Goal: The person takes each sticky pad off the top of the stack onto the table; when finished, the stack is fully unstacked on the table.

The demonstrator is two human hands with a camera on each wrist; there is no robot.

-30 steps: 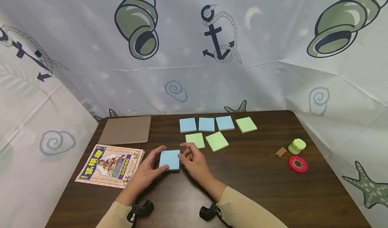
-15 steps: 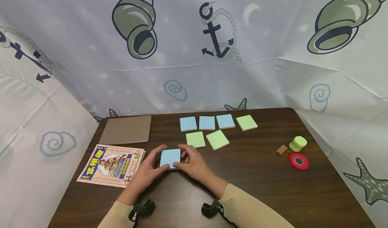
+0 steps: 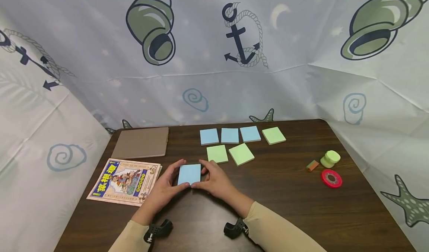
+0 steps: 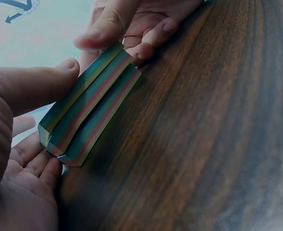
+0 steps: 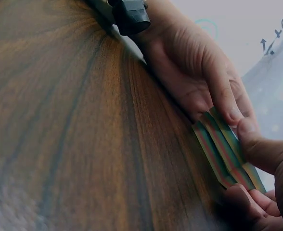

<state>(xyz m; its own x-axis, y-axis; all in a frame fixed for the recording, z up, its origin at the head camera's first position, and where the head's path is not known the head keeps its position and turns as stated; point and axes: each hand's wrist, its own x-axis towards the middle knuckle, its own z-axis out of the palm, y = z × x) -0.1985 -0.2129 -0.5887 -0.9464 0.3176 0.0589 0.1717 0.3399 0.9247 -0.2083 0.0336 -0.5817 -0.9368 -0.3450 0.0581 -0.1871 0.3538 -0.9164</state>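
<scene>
A stack of sticky note pads (image 3: 189, 174), blue on top, sits on the table between both hands. In the left wrist view the stack (image 4: 88, 108) shows three layers with striped green, red and yellow edges, slightly stepped. My left hand (image 3: 163, 185) grips its left side, the thumb along the near edge. From the right, my right hand (image 3: 216, 181) holds the stack, its thumb at the near edge, tip close to the left thumb. In the right wrist view the same striped edges of the stack (image 5: 228, 151) lie between the two hands' thumbs and fingers.
Beyond the hands lie three blue pads (image 3: 229, 136) in a row and three green pads (image 3: 241, 154). A comic-style booklet (image 3: 124, 181) and a brown notebook (image 3: 140, 143) lie left. At right are an eraser (image 3: 312, 165), a green knobbed object (image 3: 330, 159) and a red ring-shaped roll (image 3: 331, 178).
My right hand has closed in on the stack. Its thumb went from beside the stack, over the top's near right corner, to the near edge. The left hand keeps its hold.
</scene>
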